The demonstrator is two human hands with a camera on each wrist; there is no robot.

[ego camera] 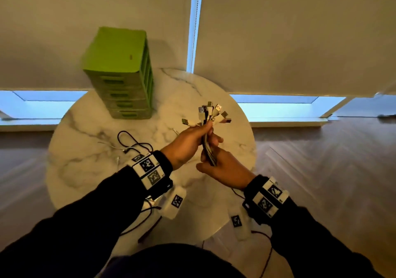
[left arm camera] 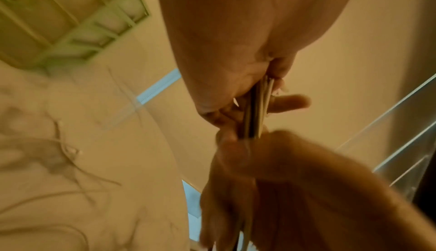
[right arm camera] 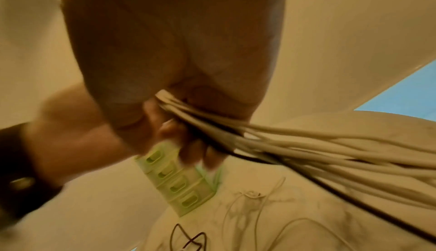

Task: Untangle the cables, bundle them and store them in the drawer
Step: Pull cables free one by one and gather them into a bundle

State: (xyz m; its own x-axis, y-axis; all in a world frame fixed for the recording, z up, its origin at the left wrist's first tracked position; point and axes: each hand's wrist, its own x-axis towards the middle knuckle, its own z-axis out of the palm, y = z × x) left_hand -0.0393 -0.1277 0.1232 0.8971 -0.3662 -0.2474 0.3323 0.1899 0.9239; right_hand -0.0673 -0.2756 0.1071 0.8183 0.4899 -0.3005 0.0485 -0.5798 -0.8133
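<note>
Cables [ego camera: 209, 147] bunched upright over the bench [ego camera: 90, 166]; left hand [ego camera: 188, 142] grips below the plugs, right hand [ego camera: 225, 168] clasps lower; light, limp, likely slippery.

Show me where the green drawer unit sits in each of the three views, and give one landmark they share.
Head view: green drawer unit stands upper left of centre, at the far side of the round marble table.
Left wrist view: drawer unit fills the top left corner, blurred.
Right wrist view: drawer unit shows lower centre, tilted, just below the fingers.
Shared landmark: the cable bundle that both hands grip.
</note>
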